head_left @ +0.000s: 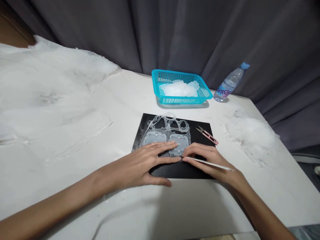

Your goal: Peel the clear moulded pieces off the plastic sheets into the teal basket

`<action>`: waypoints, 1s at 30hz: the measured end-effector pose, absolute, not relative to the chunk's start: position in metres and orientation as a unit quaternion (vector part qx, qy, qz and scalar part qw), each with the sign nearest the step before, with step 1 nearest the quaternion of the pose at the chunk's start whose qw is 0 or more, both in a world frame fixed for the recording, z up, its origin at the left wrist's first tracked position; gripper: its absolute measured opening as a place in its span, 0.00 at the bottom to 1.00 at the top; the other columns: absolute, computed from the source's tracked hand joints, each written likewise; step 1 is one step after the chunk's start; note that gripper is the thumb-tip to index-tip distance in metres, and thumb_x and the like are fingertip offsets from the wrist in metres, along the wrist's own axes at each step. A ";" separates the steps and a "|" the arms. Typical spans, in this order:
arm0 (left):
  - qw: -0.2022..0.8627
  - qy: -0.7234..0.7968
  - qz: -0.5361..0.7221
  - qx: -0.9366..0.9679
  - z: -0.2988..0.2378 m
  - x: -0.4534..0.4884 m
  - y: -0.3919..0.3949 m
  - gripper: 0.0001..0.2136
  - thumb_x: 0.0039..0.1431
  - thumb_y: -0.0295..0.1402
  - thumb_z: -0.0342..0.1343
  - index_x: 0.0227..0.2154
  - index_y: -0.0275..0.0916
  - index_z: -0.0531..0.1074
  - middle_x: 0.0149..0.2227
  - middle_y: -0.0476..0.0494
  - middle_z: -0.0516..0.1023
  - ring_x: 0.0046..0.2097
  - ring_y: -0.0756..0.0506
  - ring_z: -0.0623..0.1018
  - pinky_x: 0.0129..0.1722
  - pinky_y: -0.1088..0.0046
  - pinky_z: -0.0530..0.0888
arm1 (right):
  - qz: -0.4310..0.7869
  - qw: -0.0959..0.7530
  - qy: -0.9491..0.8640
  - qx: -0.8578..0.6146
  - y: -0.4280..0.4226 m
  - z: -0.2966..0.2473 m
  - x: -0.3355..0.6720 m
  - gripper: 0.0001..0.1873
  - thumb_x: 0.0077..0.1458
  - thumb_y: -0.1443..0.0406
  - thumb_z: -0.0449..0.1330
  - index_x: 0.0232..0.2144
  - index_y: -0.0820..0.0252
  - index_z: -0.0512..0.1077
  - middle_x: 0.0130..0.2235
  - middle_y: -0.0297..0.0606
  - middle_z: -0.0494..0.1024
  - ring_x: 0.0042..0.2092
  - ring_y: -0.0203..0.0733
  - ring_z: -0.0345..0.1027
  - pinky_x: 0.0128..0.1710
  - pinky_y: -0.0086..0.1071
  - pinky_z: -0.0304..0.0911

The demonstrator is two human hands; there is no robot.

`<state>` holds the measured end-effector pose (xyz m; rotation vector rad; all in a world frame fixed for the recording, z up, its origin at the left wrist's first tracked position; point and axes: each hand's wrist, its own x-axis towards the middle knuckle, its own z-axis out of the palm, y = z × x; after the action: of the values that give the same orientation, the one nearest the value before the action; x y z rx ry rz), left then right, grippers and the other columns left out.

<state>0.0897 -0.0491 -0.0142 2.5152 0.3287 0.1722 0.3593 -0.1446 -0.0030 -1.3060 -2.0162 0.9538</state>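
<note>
A translucent, rubbery-looking moulded sheet [179, 141] with cut-out shapes along its far side lies on a black mat [172, 171]. My left hand [152, 158] rests flat on it, fingers stretched out, pressing its near part. In my right hand [202, 156] is a slim white pen-like tool [210, 163], pinched close to its tip. That tip meets the sheet's near edge beside my left fingertips; its exact shape is too small to make out. Small pink-handled thread snips [207, 134] lie on the mat's right side, their blades apart.
Behind the mat stands a blue perforated basket [183, 100] with whitish translucent pieces in it. A water bottle [231, 83] is to its right. Translucent sheets [50, 86] cover the table's left, and another pile [252, 133] lies at right. A dark curtain [170, 33] hangs behind.
</note>
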 end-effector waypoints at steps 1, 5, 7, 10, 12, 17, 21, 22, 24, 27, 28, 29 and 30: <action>0.302 0.124 0.069 0.943 -0.014 0.090 -0.049 0.32 0.64 0.52 0.62 0.69 0.60 0.63 0.76 0.49 0.52 0.73 0.33 0.62 0.70 0.54 0.62 | 0.351 0.275 -0.754 -0.482 -0.144 -0.003 0.359 0.08 0.71 0.60 0.58 0.44 0.54 0.76 0.44 0.39 0.80 0.47 0.43 0.75 0.50 0.36 0.69; 0.310 0.130 0.067 0.939 -0.013 0.091 -0.048 0.31 0.63 0.52 0.63 0.68 0.59 0.65 0.75 0.48 0.54 0.72 0.33 0.63 0.70 0.54 0.62 | 0.340 0.274 -0.766 -0.472 -0.144 -0.003 0.358 0.09 0.72 0.60 0.56 0.46 0.54 0.75 0.45 0.39 0.80 0.48 0.43 0.75 0.50 0.36 0.70; 0.304 0.133 0.057 0.941 -0.013 0.091 -0.048 0.31 0.63 0.53 0.62 0.68 0.58 0.65 0.75 0.48 0.54 0.72 0.33 0.63 0.70 0.54 0.62 | 0.338 0.272 -0.770 -0.467 -0.144 -0.002 0.358 0.08 0.72 0.61 0.56 0.46 0.54 0.75 0.45 0.39 0.80 0.48 0.43 0.75 0.51 0.36 0.70; 0.294 0.136 0.044 0.945 -0.013 0.091 -0.049 0.31 0.64 0.54 0.61 0.68 0.58 0.65 0.76 0.47 0.52 0.73 0.33 0.62 0.70 0.54 0.61 | 0.330 0.271 -0.779 -0.459 -0.144 -0.002 0.358 0.08 0.72 0.62 0.56 0.47 0.55 0.75 0.45 0.40 0.79 0.48 0.43 0.76 0.50 0.36 0.70; 0.295 0.135 0.050 0.945 -0.014 0.091 -0.049 0.31 0.64 0.53 0.61 0.68 0.58 0.64 0.76 0.48 0.52 0.73 0.33 0.62 0.71 0.54 0.61 | 0.315 0.270 -0.788 -0.454 -0.143 -0.003 0.357 0.08 0.73 0.62 0.55 0.47 0.55 0.74 0.45 0.40 0.79 0.48 0.43 0.76 0.49 0.37 0.71; 0.305 0.136 0.058 0.941 -0.014 0.091 -0.049 0.32 0.63 0.52 0.63 0.68 0.59 0.64 0.75 0.49 0.53 0.73 0.34 0.62 0.71 0.55 0.61 | 0.241 0.258 -0.823 -0.446 -0.143 -0.009 0.353 0.09 0.74 0.64 0.53 0.47 0.56 0.73 0.44 0.43 0.80 0.46 0.45 0.77 0.47 0.38 0.72; 0.306 0.136 0.055 0.941 -0.014 0.092 -0.048 0.31 0.64 0.52 0.62 0.68 0.60 0.63 0.76 0.50 0.51 0.73 0.34 0.61 0.71 0.56 0.61 | 0.185 0.234 -0.843 -0.447 -0.148 -0.004 0.355 0.10 0.74 0.65 0.51 0.45 0.56 0.72 0.43 0.44 0.80 0.45 0.46 0.76 0.45 0.40 0.72; 0.304 0.140 0.051 0.941 -0.014 0.091 -0.048 0.31 0.64 0.52 0.62 0.68 0.60 0.63 0.76 0.50 0.50 0.73 0.34 0.61 0.71 0.56 0.61 | 0.193 0.226 -0.841 -0.453 -0.150 -0.001 0.356 0.10 0.74 0.66 0.51 0.46 0.55 0.72 0.44 0.44 0.80 0.46 0.47 0.76 0.46 0.40 0.71; 0.301 0.144 0.046 0.941 -0.015 0.091 -0.048 0.31 0.64 0.53 0.61 0.68 0.59 0.64 0.76 0.50 0.50 0.73 0.35 0.61 0.71 0.55 0.61 | 0.223 0.218 -0.824 -0.472 -0.154 0.005 0.360 0.08 0.73 0.67 0.52 0.46 0.55 0.72 0.45 0.43 0.79 0.47 0.46 0.75 0.48 0.40 0.71; 0.303 0.139 0.046 0.942 -0.016 0.090 -0.049 0.31 0.64 0.54 0.61 0.68 0.58 0.64 0.76 0.49 0.49 0.74 0.35 0.59 0.71 0.56 0.60 | 0.250 0.238 -0.805 -0.483 -0.155 0.008 0.362 0.06 0.72 0.66 0.55 0.47 0.54 0.71 0.46 0.42 0.79 0.48 0.44 0.74 0.49 0.38 0.70; 0.303 0.138 0.045 0.942 -0.016 0.090 -0.049 0.31 0.64 0.54 0.61 0.68 0.58 0.64 0.76 0.49 0.48 0.74 0.35 0.59 0.72 0.55 0.60 | 0.254 0.242 -0.805 -0.479 -0.154 0.007 0.361 0.06 0.72 0.66 0.55 0.47 0.55 0.71 0.46 0.42 0.79 0.48 0.44 0.74 0.50 0.38 0.70; 0.302 0.138 0.043 0.942 -0.016 0.090 -0.049 0.31 0.65 0.54 0.60 0.69 0.58 0.64 0.76 0.49 0.48 0.74 0.34 0.58 0.72 0.55 0.60 | 0.256 0.244 -0.808 -0.471 -0.153 0.005 0.361 0.06 0.72 0.66 0.55 0.47 0.55 0.71 0.46 0.42 0.79 0.48 0.44 0.74 0.50 0.39 0.70; 0.301 0.138 0.042 0.943 -0.016 0.090 -0.049 0.31 0.65 0.54 0.60 0.69 0.58 0.63 0.76 0.48 0.47 0.74 0.34 0.58 0.72 0.54 0.59 | 0.256 0.245 -0.813 -0.462 -0.152 0.003 0.360 0.06 0.72 0.66 0.55 0.47 0.55 0.71 0.45 0.42 0.79 0.48 0.45 0.74 0.50 0.39 0.70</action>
<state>0.0896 -0.0488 -0.0164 2.5013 0.3650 0.1127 0.3600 -0.1520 0.0027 -1.2619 -2.2182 0.6978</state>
